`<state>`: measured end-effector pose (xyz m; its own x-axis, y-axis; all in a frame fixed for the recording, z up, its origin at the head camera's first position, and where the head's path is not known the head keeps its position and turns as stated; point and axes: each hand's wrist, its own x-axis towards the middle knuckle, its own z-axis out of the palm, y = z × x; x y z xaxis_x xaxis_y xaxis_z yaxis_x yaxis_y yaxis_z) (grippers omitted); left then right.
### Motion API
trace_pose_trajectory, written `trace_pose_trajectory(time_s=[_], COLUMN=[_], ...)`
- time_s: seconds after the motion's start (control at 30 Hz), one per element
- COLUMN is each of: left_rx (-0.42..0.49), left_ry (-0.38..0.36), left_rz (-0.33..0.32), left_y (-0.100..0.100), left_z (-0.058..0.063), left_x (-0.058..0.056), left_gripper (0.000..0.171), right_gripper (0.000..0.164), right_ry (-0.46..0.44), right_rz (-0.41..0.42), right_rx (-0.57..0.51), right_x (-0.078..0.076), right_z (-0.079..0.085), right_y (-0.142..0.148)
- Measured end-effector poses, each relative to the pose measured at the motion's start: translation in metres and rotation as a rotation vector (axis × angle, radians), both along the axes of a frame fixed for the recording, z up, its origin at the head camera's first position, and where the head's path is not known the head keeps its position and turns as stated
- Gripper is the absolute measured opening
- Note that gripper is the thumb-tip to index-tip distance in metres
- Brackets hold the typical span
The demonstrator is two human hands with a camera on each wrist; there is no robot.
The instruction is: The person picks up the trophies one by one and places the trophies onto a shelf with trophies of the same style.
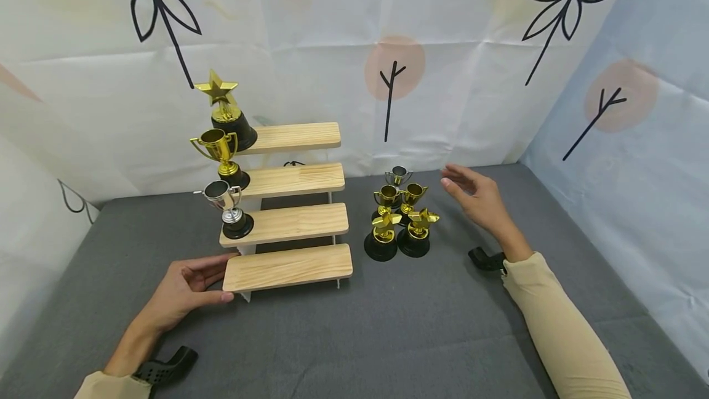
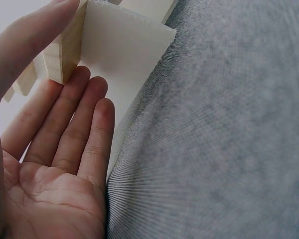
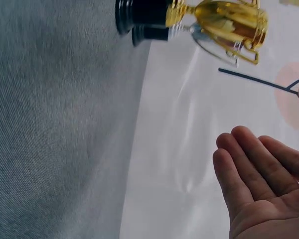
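Note:
A wooden four-step display stand [image 1: 288,266] is on the grey table. My left hand [image 1: 185,288] is at the left end of its lowest board, thumb by the front corner and nearly straight fingers [image 2: 70,119] reaching the board's end. On the upper steps' left ends stand a gold star trophy [image 1: 226,112], a gold cup trophy [image 1: 220,151] and a silver cup trophy [image 1: 226,205]. To the right of the stand is a group of small trophies: a silver cup [image 1: 398,175], two gold cups [image 1: 412,194] and two gold stars [image 1: 383,236]. My right hand [image 1: 473,196] hovers beside them, fingers extended, holding nothing.
Behind the table hangs a white printed cloth [image 1: 310,79], and a pale blue one [image 1: 626,159] closes off the right side. A dark cable [image 1: 77,202] hangs at the left wall. Each wrist wears a black strap [image 1: 166,368].

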<state>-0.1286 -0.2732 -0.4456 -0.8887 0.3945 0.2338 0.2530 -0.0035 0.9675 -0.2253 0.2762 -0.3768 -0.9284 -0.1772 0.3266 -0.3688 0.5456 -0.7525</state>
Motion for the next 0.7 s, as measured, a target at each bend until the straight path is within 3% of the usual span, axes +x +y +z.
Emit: trace_pose_trajectory(time_s=[0.27,0.47,0.7], left_rx=[0.005,0.006,-0.007], left_ry=[0.013,0.008,-0.002], left_rz=[-0.016,-0.014,0.004], left_y=[-0.002,-0.001,-0.001], left_z=[-0.003,-0.003,-0.002], left_x=[-0.002,-0.002,-0.002], left_gripper=[0.066,0.066,0.066], right_gripper=[0.039,0.036,0.038], right_ry=[-0.068,-0.081,-0.125], right_rz=[0.11,0.25,0.312], right_rx=[-0.206,-0.382,-0.404], right_x=[0.014,0.02,0.023], right_z=[0.0,-0.002,-0.002], right_y=[0.001,0.004,0.004])
